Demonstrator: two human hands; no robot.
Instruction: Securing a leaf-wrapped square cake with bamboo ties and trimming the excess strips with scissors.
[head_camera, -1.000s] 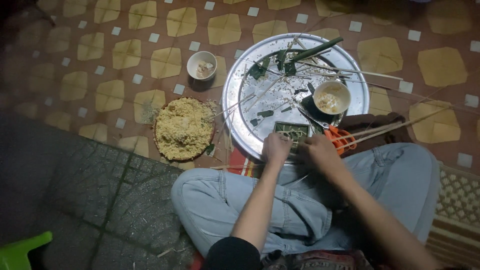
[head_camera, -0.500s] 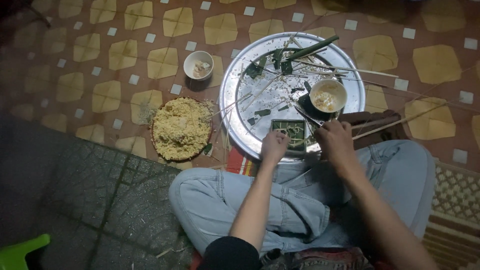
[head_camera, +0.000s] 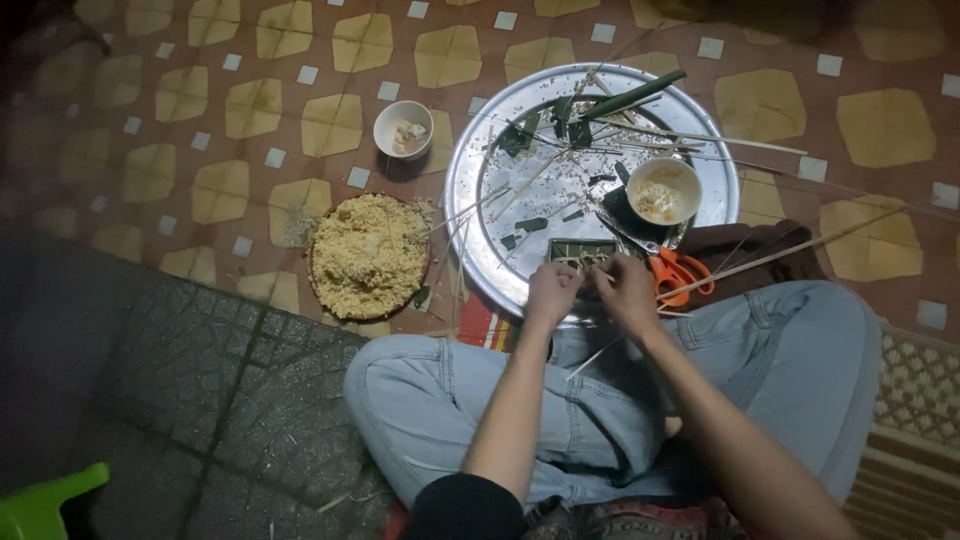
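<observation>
Left hand (head_camera: 551, 291) and right hand (head_camera: 622, 290) side by side, fingers pinched on small green leaf parcel (head_camera: 582, 255) at 6 o'clock rim of round metal tray (head_camera: 480, 215). Orange-handled scissors (head_camera: 672, 268) just beside right hand, 3 o'clock. Bowl (head_camera: 662, 189) at 1 o'clock. Basket of yellow grains (head_camera: 368, 256) at 9 o'clock, off tray.

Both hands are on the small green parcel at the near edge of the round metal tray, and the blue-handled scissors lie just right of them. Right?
Nearly: the head view shows the scissors have orange handles, not blue. Both hands, left hand and right hand, are on the green parcel at the metal tray edge.
</observation>
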